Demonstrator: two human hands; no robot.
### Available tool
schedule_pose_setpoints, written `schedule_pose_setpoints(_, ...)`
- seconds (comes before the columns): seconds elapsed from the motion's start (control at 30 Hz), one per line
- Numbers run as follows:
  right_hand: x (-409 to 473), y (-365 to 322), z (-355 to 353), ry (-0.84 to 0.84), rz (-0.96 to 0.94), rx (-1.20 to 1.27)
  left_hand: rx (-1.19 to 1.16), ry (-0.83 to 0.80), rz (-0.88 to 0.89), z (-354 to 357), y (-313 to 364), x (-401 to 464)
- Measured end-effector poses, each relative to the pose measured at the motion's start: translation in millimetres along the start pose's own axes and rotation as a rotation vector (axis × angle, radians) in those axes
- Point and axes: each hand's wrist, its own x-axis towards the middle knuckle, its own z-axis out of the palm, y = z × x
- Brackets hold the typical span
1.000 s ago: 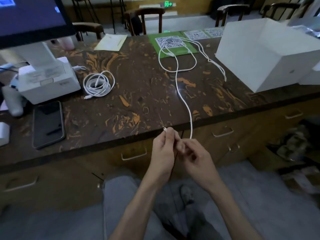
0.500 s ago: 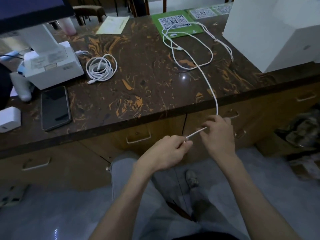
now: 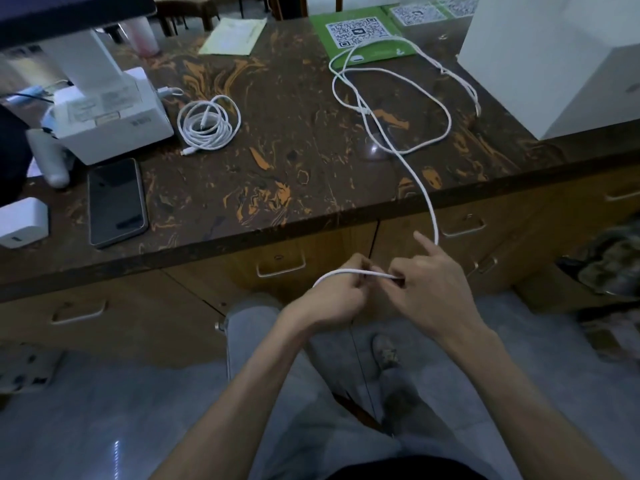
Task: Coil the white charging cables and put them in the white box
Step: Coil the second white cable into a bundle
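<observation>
A white receipt printer (image 3: 110,116) sits at the left of the marbled countertop (image 3: 277,161). In front of the printer lies a dark smartphone (image 3: 116,201), face up. Behind and right of the printer: a yellow paper sheet (image 3: 232,36). Further right: a green QR-code placard (image 3: 360,34).

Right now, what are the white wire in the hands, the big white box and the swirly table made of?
The loose cable looks like soft rubbery plastic: smooth, matte, bending easily between the left hand and right hand. The white box seems to be matte cardboard, with flat faces and crisp edges. The tabletop looks like polished stone or a marble-patterned laminate: orange veins, glossy reflections.
</observation>
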Motion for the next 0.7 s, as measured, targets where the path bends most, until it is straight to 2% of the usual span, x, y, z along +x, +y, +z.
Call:
schedule_pose_setpoints(0.1, 0, -2, -1, -0.057, 0.145, 0.054, -0.327, 0.027, -0.033, -6, 1, -2)
schedule_pose_setpoints(0.23, -6, 6, 14, -0.126, 0.191, 0.112, -1.043, 0.393, -0.014, -13, 6, 0)
schedule_pose_setpoints(0.3, -12, 1, 28, -0.172, 0.188, 0.128, -1.402, 0.506, 0.012, -21, 11, 2)
schedule_pose_setpoints(0.4, -18, -6, 45, -0.155, 0.168, 0.224, -1.811, 0.467, 0.049, -27, 16, 3)
schedule_pose_setpoints(0.47, -19, -5, 52, -0.092, 0.173, 0.254, -1.841, 0.36, 0.091, -27, 18, -1)
schedule_pose_setpoints(0.57, -15, -1, 56, -0.014, 0.168, 0.209, -1.718, 0.224, 0.17, -30, 25, -8)
schedule_pose_setpoints(0.63, -10, -1, 53, 0.058, 0.176, 0.268, -1.663, 0.158, 0.227, -34, 29, -12)
schedule_pose_setpoints(0.7, -7, -1, 50, 0.117, 0.17, 0.336, -1.512, 0.138, 0.276, -37, 38, -12)
